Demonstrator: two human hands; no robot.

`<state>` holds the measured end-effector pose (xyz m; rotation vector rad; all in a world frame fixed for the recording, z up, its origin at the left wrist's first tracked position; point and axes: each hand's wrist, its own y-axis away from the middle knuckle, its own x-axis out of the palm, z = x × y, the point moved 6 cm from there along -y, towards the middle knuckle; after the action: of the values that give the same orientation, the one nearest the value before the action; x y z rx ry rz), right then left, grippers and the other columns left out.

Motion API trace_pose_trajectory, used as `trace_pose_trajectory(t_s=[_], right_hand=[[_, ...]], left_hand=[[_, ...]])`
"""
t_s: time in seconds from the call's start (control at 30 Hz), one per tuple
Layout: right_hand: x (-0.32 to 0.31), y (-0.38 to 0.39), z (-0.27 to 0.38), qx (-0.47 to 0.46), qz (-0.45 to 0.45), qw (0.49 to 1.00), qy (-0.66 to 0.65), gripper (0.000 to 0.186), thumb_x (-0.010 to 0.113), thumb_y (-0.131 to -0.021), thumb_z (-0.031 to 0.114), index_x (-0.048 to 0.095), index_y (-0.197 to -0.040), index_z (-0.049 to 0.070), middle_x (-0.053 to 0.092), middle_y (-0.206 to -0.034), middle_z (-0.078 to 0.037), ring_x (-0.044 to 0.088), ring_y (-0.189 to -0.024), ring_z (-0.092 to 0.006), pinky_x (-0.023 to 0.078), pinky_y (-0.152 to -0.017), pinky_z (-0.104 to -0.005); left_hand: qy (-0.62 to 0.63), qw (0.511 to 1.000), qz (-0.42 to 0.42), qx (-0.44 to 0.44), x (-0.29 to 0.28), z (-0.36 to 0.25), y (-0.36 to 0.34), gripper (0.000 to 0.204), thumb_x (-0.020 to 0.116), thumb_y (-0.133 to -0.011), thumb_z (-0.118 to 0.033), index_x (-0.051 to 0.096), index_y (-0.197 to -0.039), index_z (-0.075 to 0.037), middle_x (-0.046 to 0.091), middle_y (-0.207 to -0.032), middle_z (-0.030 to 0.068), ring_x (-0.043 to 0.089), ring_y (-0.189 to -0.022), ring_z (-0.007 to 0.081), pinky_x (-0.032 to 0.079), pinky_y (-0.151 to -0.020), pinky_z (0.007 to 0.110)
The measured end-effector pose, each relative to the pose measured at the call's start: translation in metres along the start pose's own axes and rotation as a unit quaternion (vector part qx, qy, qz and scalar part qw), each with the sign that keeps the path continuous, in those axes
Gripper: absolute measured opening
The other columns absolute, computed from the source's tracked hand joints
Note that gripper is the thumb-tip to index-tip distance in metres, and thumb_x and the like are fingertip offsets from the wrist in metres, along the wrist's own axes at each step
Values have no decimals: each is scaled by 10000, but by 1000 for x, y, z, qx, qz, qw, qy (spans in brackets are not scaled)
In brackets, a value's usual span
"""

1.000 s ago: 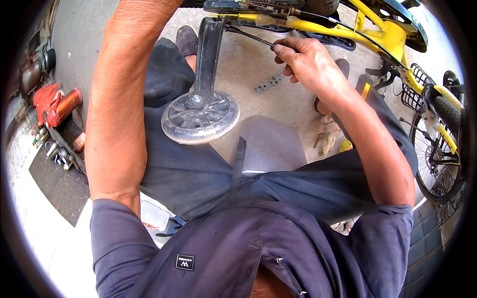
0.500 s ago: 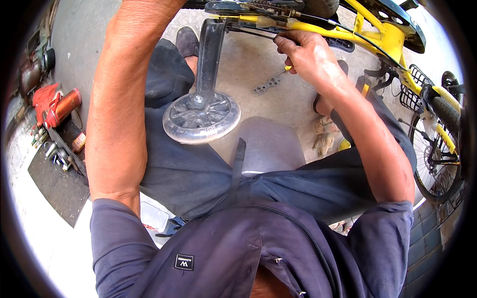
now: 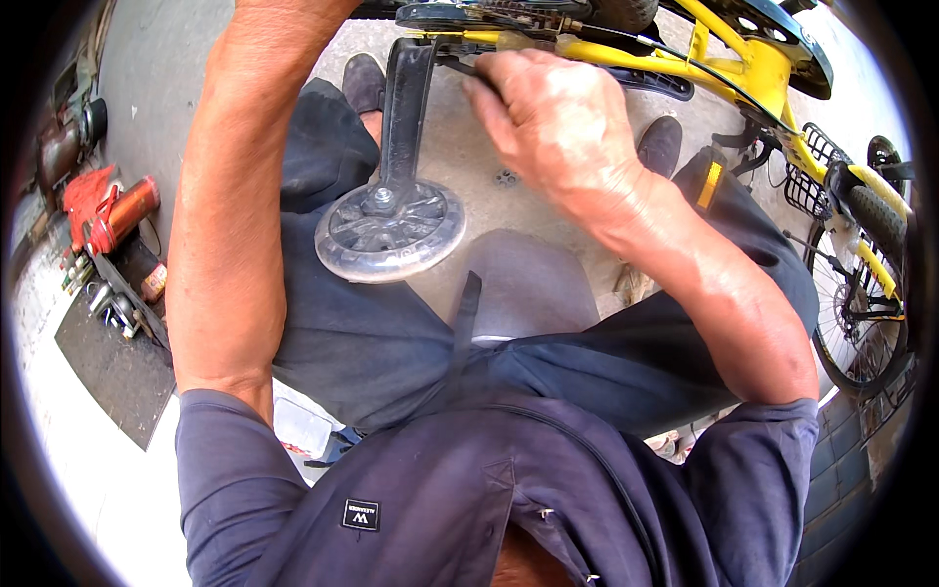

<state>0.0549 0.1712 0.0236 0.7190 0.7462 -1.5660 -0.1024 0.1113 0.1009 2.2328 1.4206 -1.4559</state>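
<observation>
My left forearm (image 3: 235,205) runs up past the top edge, and the left hand is out of view. My right hand (image 3: 562,122) is closed beside the yellow bicycle frame (image 3: 626,57), its fingers curled round the end of a thin dark bar (image 3: 458,65). That bar reaches towards the top of a black training-wheel arm (image 3: 406,108); most of it is hidden by my fingers. Below, the clear-rimmed training wheel (image 3: 445,247) hangs from the arm by a bolt. Part of a metal piece with holes (image 3: 506,178) shows on the floor under my hand.
To the left, an orange-red cylinder (image 3: 127,213), a red cloth (image 3: 88,191) and small metal parts (image 3: 115,305) lie together. A second bicycle's wheel (image 3: 856,313) and a black basket (image 3: 810,186) stand at the right. A grey rounded block (image 3: 528,279) sits between my legs.
My right hand has moved left and turned back-up, now nearer the training-wheel arm and covering most of the thin bar. The training wheel has shifted slightly left.
</observation>
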Motion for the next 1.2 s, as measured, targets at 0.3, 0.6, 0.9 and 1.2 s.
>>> trace_pose_trajectory(t_s=[0.3, 0.6, 0.9, 1.2], right_hand=[[-12, 16, -23, 63, -20, 991, -115, 196, 608, -847, 189, 707, -931, 41, 673, -826, -178, 666, -785, -358, 535, -749, -430], [4, 23, -62, 256, 61, 912, -313, 312, 585, -893, 227, 692, -1094, 15, 711, -872, -111, 660, -762, -175, 521, -746, -299], [10, 23, -64, 302, 77, 877, -365, 316, 572, -898, 208, 683, -1117, 8, 685, -843, -61, 600, -691, -108, 503, -664, -264], [20, 26, -73, 309, 73, 869, -379, 309, 576, -912, 210, 679, -1127, 14, 694, -881, -68, 624, -733, -121, 514, -682, -274]], left_hand=[[-30, 999, 3, 12, 0, 0, 0, 292, 524, -900, -207, 624, -717, -3, 579, -629, 192, 575, -552, 283, 414, -550, 388], [9, 999, 15, 33, -12, -25, 8, 298, 522, -894, -218, 627, -710, -8, 581, -632, 198, 588, -571, 300, 426, -566, 396], [-12, 1000, -4, 16, -4, -2, 3, 299, 519, -891, -208, 612, -693, -4, 569, -613, 195, 575, -552, 288, 421, -557, 398], [-26, 999, 6, 18, 0, 2, 0, 290, 514, -894, -198, 610, -702, -3, 581, -623, 186, 574, -554, 294, 424, -556, 391]])
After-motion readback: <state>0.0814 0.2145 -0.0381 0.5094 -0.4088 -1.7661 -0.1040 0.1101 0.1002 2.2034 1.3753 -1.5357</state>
